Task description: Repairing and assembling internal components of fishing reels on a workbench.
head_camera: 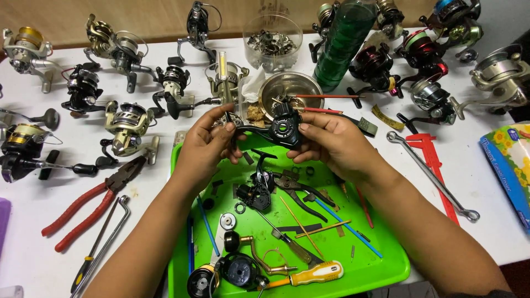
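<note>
Above the green tray [381, 265], near the middle of the frame, both hands hold one black reel body [282, 128]. The left hand [207, 146] is curled closed around the thin foot end of it, thumb and fingertips pinching. The right hand [331, 144] is closed too, fingers wrapped on the rounder gear end, with the round opening of the body turned to the camera. The body is lifted clear of the tray, not touching it.

I judge that the step in hand is inspection or disassembly of this body, because loose parts lie under it: a second black frame part [257, 190], small rings, a yellow-handled screwdriver [314, 273] and thin blue and wooden sticks. The next move seems to call for a steady grip from one hand while the other one is free to pick up a tool or a small part from the tray.

Further out, red pliers [83, 212] lie at the left on the white surface [33, 265], and a long wrench [430, 176] at the right. A steel bowl [287, 85] and a clear tub of metal parts [272, 41] stand behind the hands, beside a green bottle [345, 38]. Many reels stand across the top of the frame. At the right edge lies a blue soft package [510, 160], with yellow flowers printed on it; its label is too partial to tell.
</note>
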